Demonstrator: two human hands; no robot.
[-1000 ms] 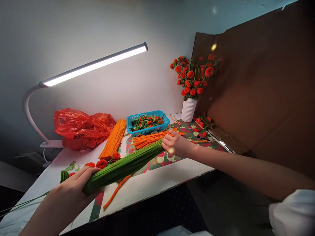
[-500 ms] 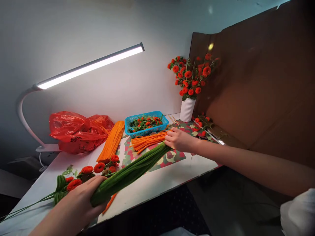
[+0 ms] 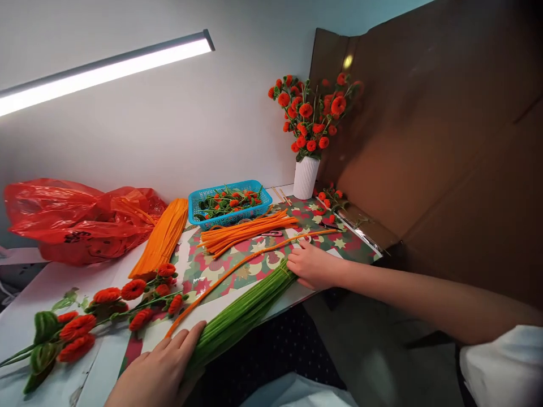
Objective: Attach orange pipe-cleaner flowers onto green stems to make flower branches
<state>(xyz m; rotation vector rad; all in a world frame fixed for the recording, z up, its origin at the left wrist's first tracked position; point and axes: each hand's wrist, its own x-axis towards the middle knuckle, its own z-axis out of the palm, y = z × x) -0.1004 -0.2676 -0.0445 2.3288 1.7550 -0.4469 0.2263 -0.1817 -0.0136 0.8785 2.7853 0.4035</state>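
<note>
A thick bundle of green pipe cleaners slants across the table's front edge, held at both ends. My left hand is closed round its near end, the thumb side on top. At the far end my right hand grips the bundle with curled fingers. Just beyond the bundle, one long orange pipe cleaner runs over the patterned mat. Further back lies a loose bunch of orange pipe cleaners. Left of my left hand rests a stem of red fuzzy flowers with green leaves.
A blue basket of small flower pieces stands at the back. Beside it are an orange pipe-cleaner bundle and a red plastic bag. A white vase with red flowers stands before a cardboard panel. A lit lamp hangs upper left.
The view has shifted right and come closer. The green bundle has moved toward the table's front edge with both hands on it, uncovering the single orange pipe cleaner and more of the mat.
</note>
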